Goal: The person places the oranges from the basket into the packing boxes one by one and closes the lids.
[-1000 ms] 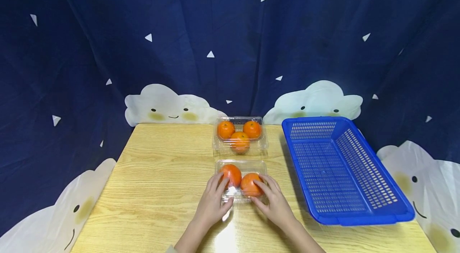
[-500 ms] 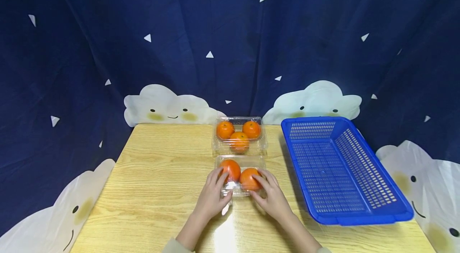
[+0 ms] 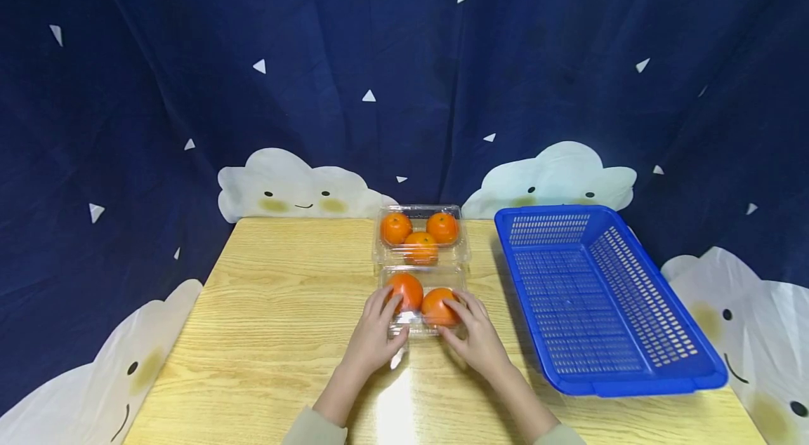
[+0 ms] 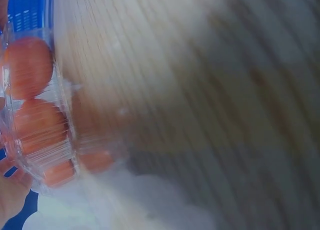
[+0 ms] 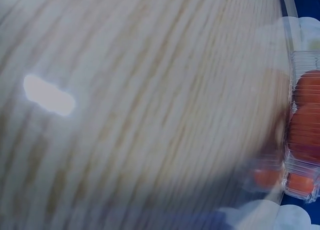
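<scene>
A clear plastic box [image 3: 431, 278] holding two large orange-red round fruits [image 3: 407, 292] lies at the middle of the table. My left hand [image 3: 370, 338] grips its left side, thumb at the front and fingers over the edge. On the right side, my right hand [image 3: 478, 337] grips it the same way. Just behind stands a second clear box [image 3: 385, 257] with three mandarins [image 3: 421, 247] in it. In the left wrist view the front box's fruits [image 4: 39, 125] appear at the left edge, with part of a hand [image 4: 12, 192]. The right wrist view catches the fruits [image 5: 306, 132] at its right edge.
A blue plastic basket [image 3: 578, 311] with slotted walls stands on the right of the wooden table [image 3: 284, 304]. Behind and around the table hangs a dark blue curtain [image 3: 316, 45] with white clouds and triangles.
Both hands have pushed the front box with the two fruits away from me, up against or very near the rear box. The rear box and the basket have stayed put.
</scene>
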Demonstrator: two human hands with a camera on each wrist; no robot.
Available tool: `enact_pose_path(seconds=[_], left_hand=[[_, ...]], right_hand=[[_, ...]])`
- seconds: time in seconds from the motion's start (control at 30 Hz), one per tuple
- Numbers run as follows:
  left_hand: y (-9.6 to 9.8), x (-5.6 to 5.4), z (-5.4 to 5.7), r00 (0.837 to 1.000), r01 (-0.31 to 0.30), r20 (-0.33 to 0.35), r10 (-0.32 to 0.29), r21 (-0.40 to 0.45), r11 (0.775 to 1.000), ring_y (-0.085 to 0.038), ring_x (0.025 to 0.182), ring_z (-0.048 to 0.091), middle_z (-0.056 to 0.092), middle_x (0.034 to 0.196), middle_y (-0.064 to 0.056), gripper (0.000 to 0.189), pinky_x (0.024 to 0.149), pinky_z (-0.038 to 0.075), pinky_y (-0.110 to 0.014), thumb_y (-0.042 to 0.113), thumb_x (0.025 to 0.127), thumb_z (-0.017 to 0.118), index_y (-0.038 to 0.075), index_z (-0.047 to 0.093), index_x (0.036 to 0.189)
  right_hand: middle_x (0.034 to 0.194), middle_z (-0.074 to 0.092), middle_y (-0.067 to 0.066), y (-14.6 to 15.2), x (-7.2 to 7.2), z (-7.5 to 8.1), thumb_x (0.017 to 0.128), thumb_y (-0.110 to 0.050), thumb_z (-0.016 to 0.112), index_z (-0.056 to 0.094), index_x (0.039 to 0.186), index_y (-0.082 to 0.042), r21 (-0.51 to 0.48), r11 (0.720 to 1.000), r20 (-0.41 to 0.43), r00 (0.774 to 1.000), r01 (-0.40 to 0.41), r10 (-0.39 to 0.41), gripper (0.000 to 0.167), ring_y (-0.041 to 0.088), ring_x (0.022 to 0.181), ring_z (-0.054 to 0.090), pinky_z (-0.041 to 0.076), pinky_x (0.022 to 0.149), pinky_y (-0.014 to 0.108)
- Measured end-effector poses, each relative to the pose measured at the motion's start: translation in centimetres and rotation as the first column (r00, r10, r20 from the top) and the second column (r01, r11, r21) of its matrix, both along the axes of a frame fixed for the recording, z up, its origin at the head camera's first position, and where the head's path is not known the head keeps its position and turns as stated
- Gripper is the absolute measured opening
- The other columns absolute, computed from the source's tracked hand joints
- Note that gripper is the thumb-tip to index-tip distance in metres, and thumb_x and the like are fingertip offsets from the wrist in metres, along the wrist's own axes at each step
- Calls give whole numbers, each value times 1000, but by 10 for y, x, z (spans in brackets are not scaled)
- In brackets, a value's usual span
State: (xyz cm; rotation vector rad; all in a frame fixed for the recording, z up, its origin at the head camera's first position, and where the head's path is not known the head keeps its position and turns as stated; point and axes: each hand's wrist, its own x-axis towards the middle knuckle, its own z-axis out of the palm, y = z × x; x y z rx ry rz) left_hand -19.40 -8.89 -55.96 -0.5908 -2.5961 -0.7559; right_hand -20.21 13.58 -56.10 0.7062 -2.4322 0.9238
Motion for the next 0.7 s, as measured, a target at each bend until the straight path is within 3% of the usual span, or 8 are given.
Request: enact_pose_path(seconds=[0.3,0.7], left_hand=[[1,-4,1,1000,-9,20,9,-12,1000,-36,125,34,38,135,-15,59,97,36,-47,31,77,61,5,48,128],[2,-10,-3,997,-3,-74,5,16,1000,-35,120,37,41,130,-17,57,90,42,-49,29,74,63,4,50,123]], right_hand=[[121,52,20,0,-5,0,67,-17,80,62,111,-3,-6,1000,-4,1000,7,-7,50,36,116,45,42,90,48],[123,51,20,1,-10,0,69,-16,78,62,113,-4,-24,1000,28,1000,1,0,48,36,119,43,40,93,48]])
